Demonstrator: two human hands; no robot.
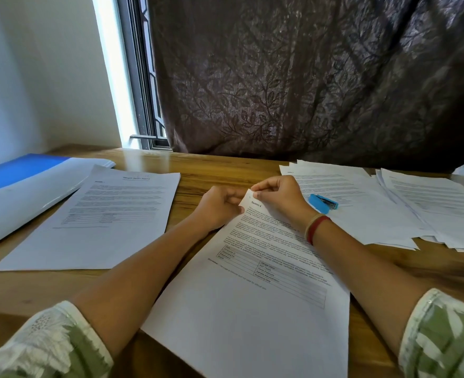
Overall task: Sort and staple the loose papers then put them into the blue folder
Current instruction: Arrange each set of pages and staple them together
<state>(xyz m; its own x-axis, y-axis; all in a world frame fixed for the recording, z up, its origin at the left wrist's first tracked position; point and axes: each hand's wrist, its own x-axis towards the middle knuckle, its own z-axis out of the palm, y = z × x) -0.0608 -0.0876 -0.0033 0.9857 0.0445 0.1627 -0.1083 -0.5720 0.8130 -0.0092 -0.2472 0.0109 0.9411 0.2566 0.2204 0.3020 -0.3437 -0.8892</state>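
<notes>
White sheet point(252, 309) — L hand point(220, 205) + R hand point(280, 197) fingers point(263, 188) both pinch its top corner.

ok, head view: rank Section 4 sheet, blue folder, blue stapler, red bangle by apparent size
1. Section 4 sheet, nearest the camera, which inflates it.
2. blue folder, partly cut off at the frame edge.
3. blue stapler and red bangle look alike; not ranked.

Both forearms stretch forward, converging. The left hand point(220, 205) and right hand point(278, 197) meet, curled fingers pinching the top corner of a printed sheet point(252, 309); bangles point(316, 229) circle the right wrist.
</notes>
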